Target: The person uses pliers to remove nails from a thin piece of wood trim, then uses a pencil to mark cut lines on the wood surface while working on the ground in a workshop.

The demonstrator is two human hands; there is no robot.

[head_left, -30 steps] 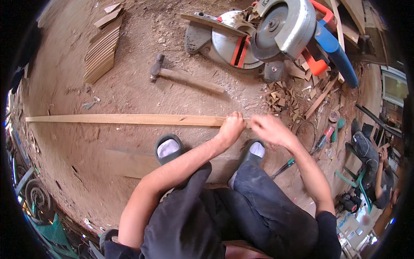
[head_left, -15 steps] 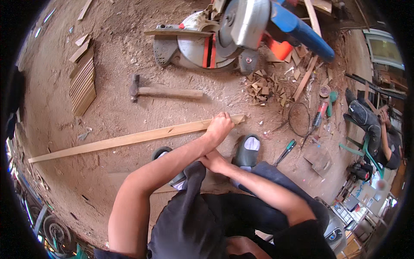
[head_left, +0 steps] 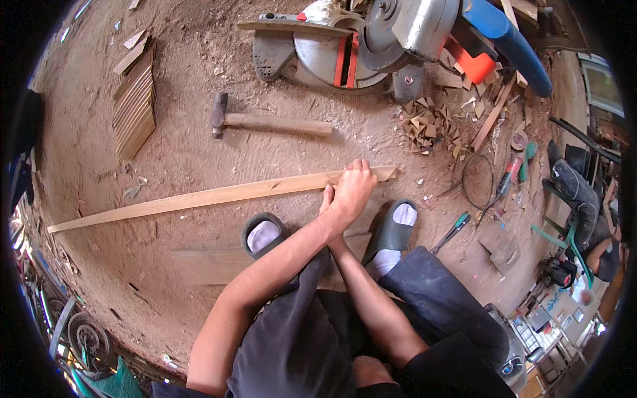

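Observation:
A long pale wooden strip (head_left: 219,195) lies slantwise across the dirt floor, its right end by my feet. My left hand (head_left: 355,190) is closed around it near that right end, the forearm crossing over my other arm. Under the left wrist, my right hand (head_left: 327,202) is mostly hidden; a thumb or finger shows at the strip's lower edge, and whether it grips is not visible. Beyond the strip lies a hammer (head_left: 275,124) with a wooden handle. Farther off stands a mitre saw (head_left: 332,50) with a blue handle.
Stacked wooden slats (head_left: 136,113) lie at left. A heap of wood offcuts (head_left: 428,126) sits beside the saw. To the right are an angle grinder (head_left: 509,176) with its cord, green-handled pliers (head_left: 453,229) and a flat board (head_left: 499,245). Another person (head_left: 587,205) sits at far right.
My right hand has moved up from below the left forearm to the strip's lower edge. My left hand still holds the strip. The whole view has shifted slightly.

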